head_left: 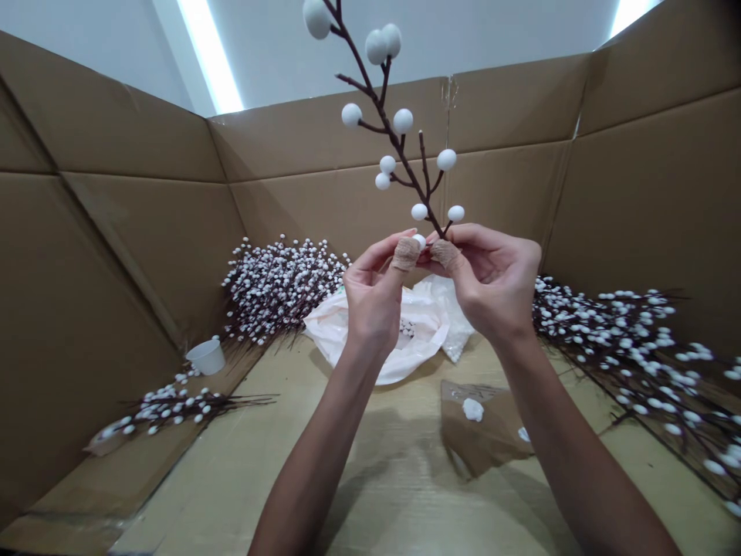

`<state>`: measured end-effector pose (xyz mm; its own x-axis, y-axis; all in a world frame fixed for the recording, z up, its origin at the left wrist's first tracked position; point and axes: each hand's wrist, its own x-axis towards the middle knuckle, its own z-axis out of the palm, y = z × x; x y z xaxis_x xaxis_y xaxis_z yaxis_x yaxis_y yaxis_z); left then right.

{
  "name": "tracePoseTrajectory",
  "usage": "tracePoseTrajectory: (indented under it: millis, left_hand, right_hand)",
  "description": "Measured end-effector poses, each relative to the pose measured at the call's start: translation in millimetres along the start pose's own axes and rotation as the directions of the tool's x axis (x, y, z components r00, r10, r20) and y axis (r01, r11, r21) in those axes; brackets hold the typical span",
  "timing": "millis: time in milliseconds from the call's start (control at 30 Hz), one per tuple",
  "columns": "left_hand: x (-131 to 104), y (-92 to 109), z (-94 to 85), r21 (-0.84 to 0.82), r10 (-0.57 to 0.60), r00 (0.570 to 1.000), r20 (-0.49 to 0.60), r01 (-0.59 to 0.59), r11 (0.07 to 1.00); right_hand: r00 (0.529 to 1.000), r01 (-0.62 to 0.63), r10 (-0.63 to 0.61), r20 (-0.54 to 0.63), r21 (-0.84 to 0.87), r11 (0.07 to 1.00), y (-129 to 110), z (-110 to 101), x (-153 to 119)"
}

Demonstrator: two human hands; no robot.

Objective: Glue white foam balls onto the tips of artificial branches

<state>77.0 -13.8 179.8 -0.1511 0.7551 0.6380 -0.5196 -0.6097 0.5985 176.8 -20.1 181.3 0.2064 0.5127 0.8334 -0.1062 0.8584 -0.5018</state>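
1. The left hand (373,297) is pinching a small white ball (419,242) between thumb and fingertips, close against the branch's lower end; whether ball and twig are touching, I cannot tell.
2. The right hand (495,274) is gripping the brown branch (399,150) near its base, thumb against fingers. The branch is leaning up and leftward above both hands, probably so that its berried upper part is staying out of the fingers' way.
3. Both hands are meeting at mid-view, raised over the table (243,479), presumably to bring the fine contact point near the eyes.
4. Tan wrapping (406,253) is covering each thumb, likely guarding the skin or improving grip.
5. A white plastic bag (329,332) is lying open behind the hands, seemingly for easy reach; a clear bag (457,320) is resting beside it.
6. A brown sheet (480,448) is carrying a white lump (473,409) near the right forearm, perhaps keeping it off the tabletop.
7. Berried stems are lying in a left heap (281,289), a right heap (625,340) and a small bundle (174,407), apparently leaving the middle for handling. A white cup (207,357) is standing between left heap and bundle.
8. Cardboard walls (336,201) are enclosing the area, possibly containing stray pieces.
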Motion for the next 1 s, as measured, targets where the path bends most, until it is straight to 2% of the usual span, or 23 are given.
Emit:
tracePoseTrajectory:
  millis: [133, 367, 633, 1000]
  left_hand:
    - [0, -1, 0.3, -0.009, 0.009, 1.0, -0.005, -0.009, 1.0]
    - [-2, -1, 2.9, -0.048, 0.025, 0.996, -0.087, -0.029, 0.998]
    - [-5, -4, 5.9, -0.059, 0.068, 0.997, -0.046, -0.07, 0.996]
    - [-3, -5, 4.9, -0.004, 0.02, 0.998, -0.063, -0.02, 1.0]
  right_hand:
    - [1.0, 0.012, -0.013, 0.011, 0.035, 0.999, 3, 0, 0]
    - [0.999, -0.042, 0.039, 0.029, 0.108, 0.993, 12, 2, 0]
    - [1.0, -0.021, 0.022, -0.009, 0.088, 0.996, 10, 3, 0]
    - [0.999, 0.027, -0.026, -0.02, 0.057, 0.998, 12, 0, 1]
